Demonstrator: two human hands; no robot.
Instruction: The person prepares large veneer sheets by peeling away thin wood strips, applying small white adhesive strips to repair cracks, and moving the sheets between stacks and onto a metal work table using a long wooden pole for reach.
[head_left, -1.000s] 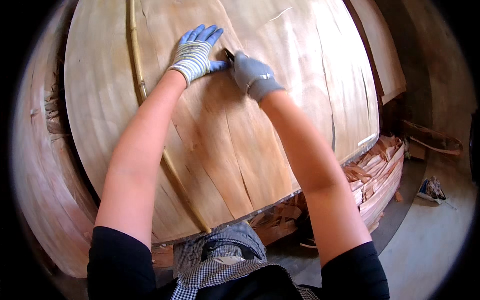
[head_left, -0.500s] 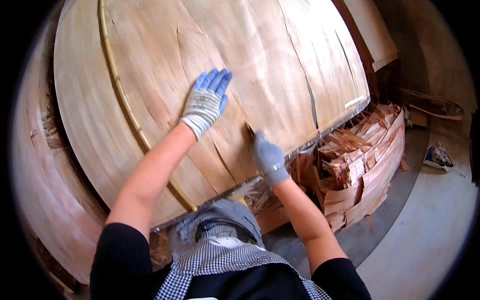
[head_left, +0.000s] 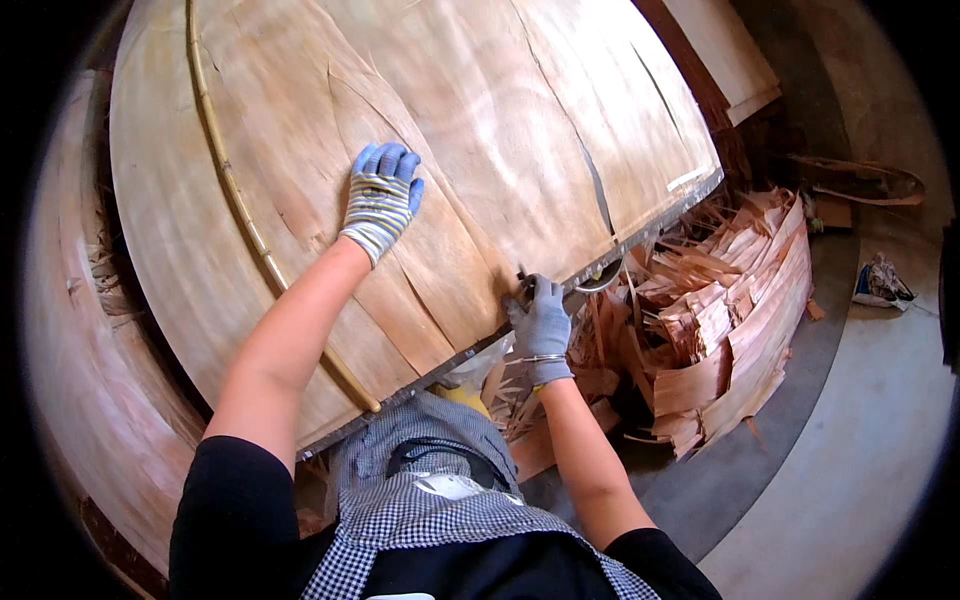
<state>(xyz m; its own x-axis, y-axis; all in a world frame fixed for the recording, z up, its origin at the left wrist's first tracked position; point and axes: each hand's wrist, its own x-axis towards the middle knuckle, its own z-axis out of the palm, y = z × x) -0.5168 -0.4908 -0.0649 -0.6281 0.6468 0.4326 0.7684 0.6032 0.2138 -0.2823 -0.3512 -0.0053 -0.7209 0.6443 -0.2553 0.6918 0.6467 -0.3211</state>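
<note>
A wide sheet of pale wood veneer (head_left: 480, 150) with long splits lies over the tabletop. My left hand (head_left: 381, 200), in a striped glove with blue fingers, rests on it, fingers stretched and slightly bent, holding nothing. My right hand (head_left: 541, 325), in a grey glove, is closed at the table's dark near edge (head_left: 455, 360). Out of its fingers pokes the tip of a small dark tool (head_left: 525, 280), which looks like a knife; most of it is hidden in the fist. A thin bamboo stick (head_left: 232, 190) lies lengthwise on the veneer, left of my left hand.
Below the table's right side stands a large heap of torn veneer scraps (head_left: 730, 330). More veneer (head_left: 90, 350) is stacked at the far left. A crumpled bag (head_left: 882, 284) sits on the floor at right, near a long wooden piece (head_left: 855, 180).
My right hand has slid toward me across the veneer to the table's near edge, bringing the dark tool along. My left hand has shifted slightly left, its fingers a little more bent.
</note>
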